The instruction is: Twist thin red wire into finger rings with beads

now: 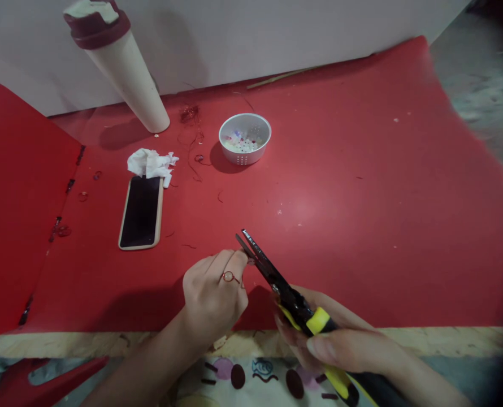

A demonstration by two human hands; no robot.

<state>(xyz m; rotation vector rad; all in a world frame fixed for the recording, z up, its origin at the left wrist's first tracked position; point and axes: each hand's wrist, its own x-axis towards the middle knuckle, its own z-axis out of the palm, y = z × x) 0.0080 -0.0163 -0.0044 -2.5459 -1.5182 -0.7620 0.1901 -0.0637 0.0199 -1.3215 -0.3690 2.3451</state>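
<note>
My right hand (319, 339) is wrapped round the yellow-and-black handles of a pair of long-nosed pliers (291, 299). The dark jaws point up and to the left, slightly apart, and reach the fingertips of my left hand (215, 294). That hand is closed in a pinch, with a tiny pinkish piece showing beside the lower jaw; what it is stays unclear. A ring of reddish wire with a round clear bead (228, 276) sits on one finger of the left hand. A thin wire end sticks out near the knuckles.
A silver perforated bowl (245, 158) of small beads stands beyond my hands on the red table covering (361, 254). To the left lie a phone (141, 212), crumpled tissue (150, 163), wire rings (64, 230) and a tangle of thin wire (189, 114). A tall tumbler (128, 79) stands behind.
</note>
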